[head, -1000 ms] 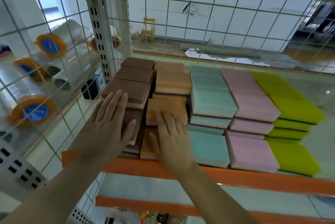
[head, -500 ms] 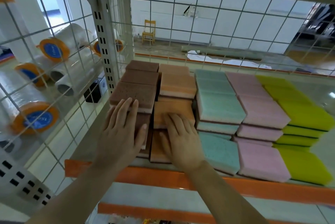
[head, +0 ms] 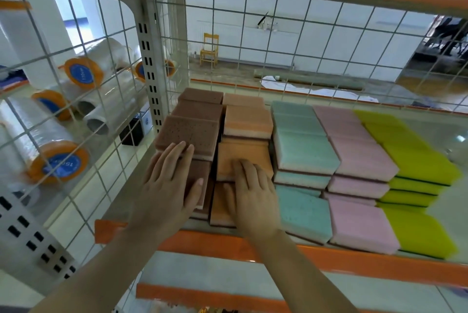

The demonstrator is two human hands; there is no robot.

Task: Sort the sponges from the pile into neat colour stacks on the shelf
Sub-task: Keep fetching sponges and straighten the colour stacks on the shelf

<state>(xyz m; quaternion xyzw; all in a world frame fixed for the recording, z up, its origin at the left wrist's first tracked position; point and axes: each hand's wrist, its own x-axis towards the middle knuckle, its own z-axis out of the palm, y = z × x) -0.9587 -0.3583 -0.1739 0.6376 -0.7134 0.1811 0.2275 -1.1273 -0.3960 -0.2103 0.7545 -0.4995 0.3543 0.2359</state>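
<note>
Left hand [head: 168,186] rests flat, fingers straight, on the brown sponges [head: 188,132]; right hand [head: 253,192] presses flat on the orange sponges [head: 243,158] on the shelf [head: 354,264].

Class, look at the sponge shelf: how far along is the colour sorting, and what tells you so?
Mostly done: teal stacks, pink stacks and yellow-green stacks stand in tidy colour columns on the shelf. In hand: the left hand lies flat on the brown stacks and the right hand on the orange stacks, whose front sponges sit uneven. Left: squaring those two columns. No unsorted pile is in view.
</note>
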